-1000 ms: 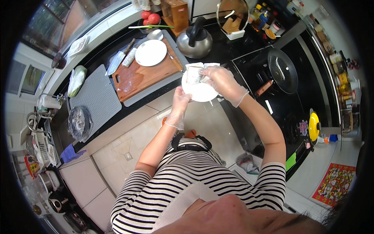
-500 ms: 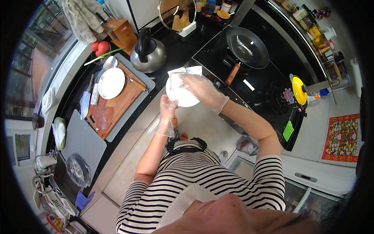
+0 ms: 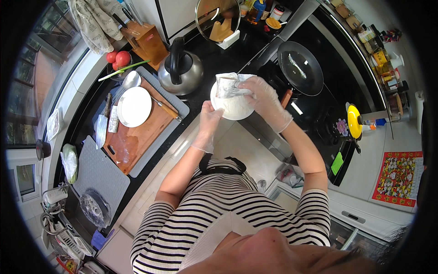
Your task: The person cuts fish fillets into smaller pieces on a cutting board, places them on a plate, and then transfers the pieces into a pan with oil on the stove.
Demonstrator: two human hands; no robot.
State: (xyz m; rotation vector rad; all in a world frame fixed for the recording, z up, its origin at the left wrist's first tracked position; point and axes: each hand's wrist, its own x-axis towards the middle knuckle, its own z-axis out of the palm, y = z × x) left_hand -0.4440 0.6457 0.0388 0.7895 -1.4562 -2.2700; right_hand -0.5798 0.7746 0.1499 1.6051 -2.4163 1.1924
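Both my hands wear clear plastic gloves. My left hand (image 3: pixel 210 122) is closed on the near left rim of a white plate (image 3: pixel 233 114), holding it up in front of the counter. White powder, like flour, lies on the plate. Above it, my right hand (image 3: pixel 267 101) pinches a flat silvery-white fish piece (image 3: pixel 243 91), dusted with powder. Another pale silvery section (image 3: pixel 226 86) stands upright beside it at the plate's far side; whether the two are joined, I cannot tell.
Left on the counter, a wooden cutting board (image 3: pixel 137 150) bears a second white plate (image 3: pixel 134 107). A steel kettle (image 3: pixel 189 73) and knife block (image 3: pixel 150 43) stand behind. To the right, a dark frying pan (image 3: pixel 299 68) rests on the stove, with a yellow lid (image 3: pixel 353 120) farther right.
The plate and both hands have shifted right in the view, along with the scene. My right hand has turned the fish piece, and more powder shows on the plate.
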